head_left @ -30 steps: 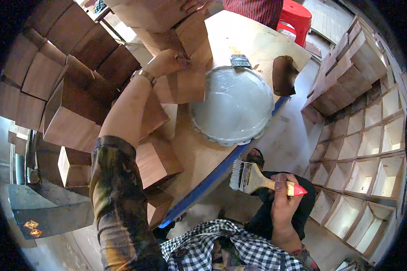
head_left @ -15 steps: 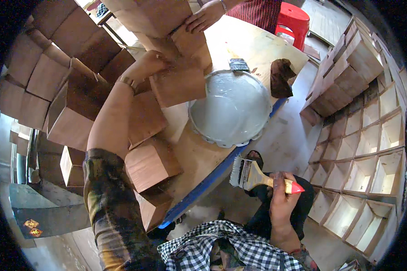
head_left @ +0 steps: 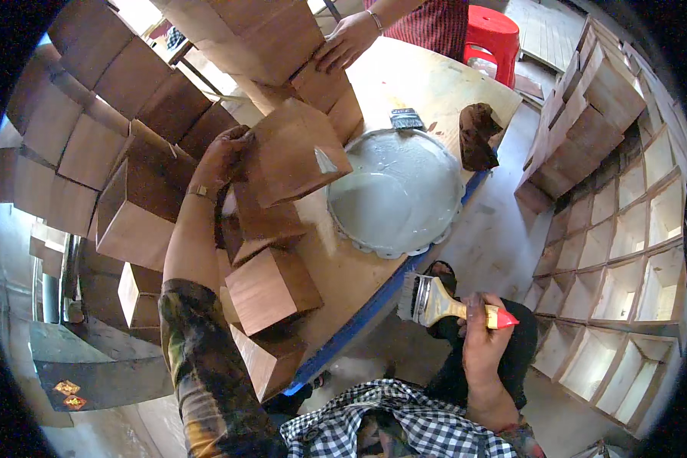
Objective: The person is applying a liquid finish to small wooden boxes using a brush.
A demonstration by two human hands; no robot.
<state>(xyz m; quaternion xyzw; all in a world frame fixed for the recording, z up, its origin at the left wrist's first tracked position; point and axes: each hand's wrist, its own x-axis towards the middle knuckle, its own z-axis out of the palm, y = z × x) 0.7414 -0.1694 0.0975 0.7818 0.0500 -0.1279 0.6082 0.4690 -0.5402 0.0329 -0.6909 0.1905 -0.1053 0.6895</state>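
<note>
1 box [head_left: 294, 153] just tilted, gripped by your left hand [head_left: 224, 155], likely free of the pile [head_left: 324, 85]; your right hand [head_left: 485, 336] clasps a brush [head_left: 438, 302].

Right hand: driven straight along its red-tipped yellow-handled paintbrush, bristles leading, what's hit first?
Likely the blue edge of the pale wooden table, just left of the paintbrush; depth is unclear, though.
</note>
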